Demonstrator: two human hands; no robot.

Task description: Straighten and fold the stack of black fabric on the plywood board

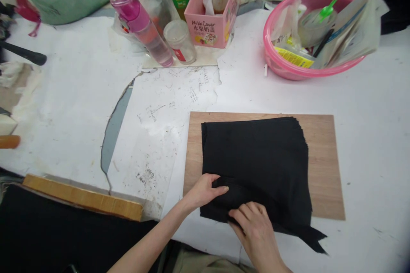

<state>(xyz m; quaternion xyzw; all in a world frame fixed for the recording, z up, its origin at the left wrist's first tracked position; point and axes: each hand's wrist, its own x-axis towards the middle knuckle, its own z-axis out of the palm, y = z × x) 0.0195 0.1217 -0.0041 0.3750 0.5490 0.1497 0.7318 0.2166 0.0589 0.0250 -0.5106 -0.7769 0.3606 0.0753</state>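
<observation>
A stack of black fabric pieces [256, 149] lies on a wood-grain board [323, 166] in front of me. My left hand [206, 190] is at the stack's lower left, thumb and a finger closed on a fold of the black fabric. Lower and to the right, my right hand [253, 222] has its fingers curled together at the front edge of the fabric, pinching it; the fingertips are partly hidden. A pointed end of fabric sticks out past the board at the lower right.
White paper [160, 136] covers the table, torn at the left. Behind stand a pink bottle [144, 30], a jar [180, 42], a pink box [208, 30] and a filled pink basin [288, 70]. A wooden bar [83, 196] lies at the left front.
</observation>
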